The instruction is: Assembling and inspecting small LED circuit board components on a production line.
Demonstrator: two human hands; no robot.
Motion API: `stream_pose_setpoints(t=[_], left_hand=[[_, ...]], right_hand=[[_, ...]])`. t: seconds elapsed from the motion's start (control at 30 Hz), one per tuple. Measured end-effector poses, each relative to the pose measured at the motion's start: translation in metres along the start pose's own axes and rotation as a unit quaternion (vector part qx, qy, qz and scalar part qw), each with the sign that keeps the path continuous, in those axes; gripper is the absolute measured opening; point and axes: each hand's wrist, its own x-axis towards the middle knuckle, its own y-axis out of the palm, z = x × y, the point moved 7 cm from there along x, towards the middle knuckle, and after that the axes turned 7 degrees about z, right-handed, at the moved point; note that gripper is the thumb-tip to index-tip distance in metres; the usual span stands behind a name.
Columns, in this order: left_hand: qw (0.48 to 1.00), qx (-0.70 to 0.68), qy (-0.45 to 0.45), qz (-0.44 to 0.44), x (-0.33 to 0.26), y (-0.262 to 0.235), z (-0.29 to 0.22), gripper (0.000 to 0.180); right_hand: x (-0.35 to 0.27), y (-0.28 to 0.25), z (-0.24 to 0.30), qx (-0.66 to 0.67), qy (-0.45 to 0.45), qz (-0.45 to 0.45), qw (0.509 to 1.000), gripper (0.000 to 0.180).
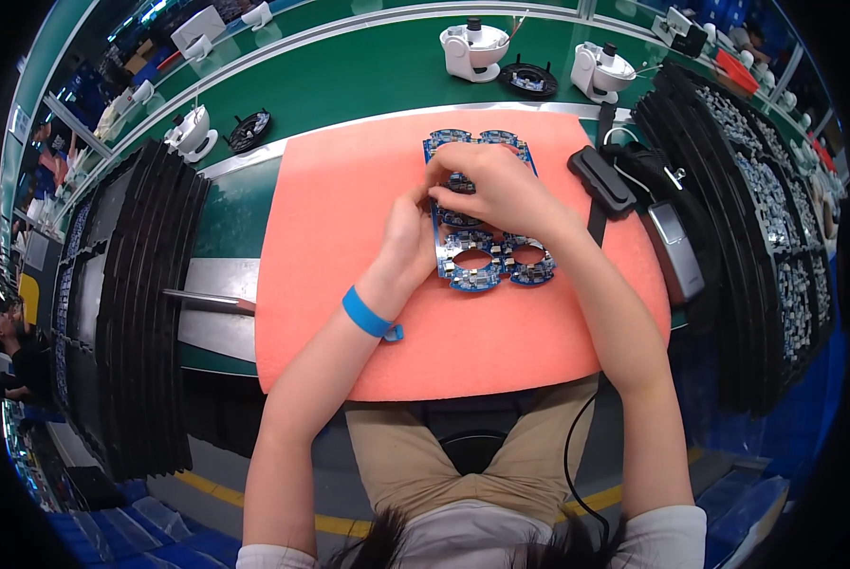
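A blue panel of ring-shaped circuit boards (474, 275) lies on a salmon-pink foam mat (340, 209) in front of me. My left hand (409, 237) grips the panel's left edge, its fingers partly hidden behind the right hand. A blue band (364, 311) circles my left wrist. My right hand (491, 182) is bent over the panel's upper middle, thumb and fingers curled together on one of the boards. Whatever those fingertips hold, if anything, is covered by the hand. Board rings show beyond my knuckles and below my right palm.
Stacked black trays of circuit boards stand at the left (140, 303) and right (743, 237). A black box-shaped item (602, 182) and a silver-grey device (676, 248) lie by the mat's right edge. White camera-like housings (474, 52) and a black round part (527, 81) sit on the green bench behind.
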Motion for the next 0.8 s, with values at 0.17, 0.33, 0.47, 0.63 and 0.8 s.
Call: stream_pose_setpoints(t=[0.17,0.33,0.47,0.63,0.8], left_hand=[[1.0,-0.007,0.021,-0.009,-0.001,-0.001,-0.004,0.036],[1.0,-0.006,0.007,0.009,0.003,0.0,-0.001,0.036],[1.0,0.011,0.012,-0.013,0.003,-0.007,-0.001,0.035],[0.999,0.041,0.02,-0.029,0.0,-0.005,-0.004,0.035],[0.997,0.051,0.027,-0.05,-0.004,0.001,-0.005,0.036]], right_hand=[[-0.003,-0.009,0.005,-0.037,-0.009,0.006,0.999,0.017],[-0.006,-0.002,0.003,-0.108,-0.026,0.057,0.992,0.011],[-0.004,0.001,0.011,-0.126,-0.009,0.047,0.991,0.012],[-0.002,0.002,0.001,-0.056,0.023,0.022,0.998,0.015],[-0.001,-0.003,0.004,0.018,-0.019,-0.034,0.999,0.015]])
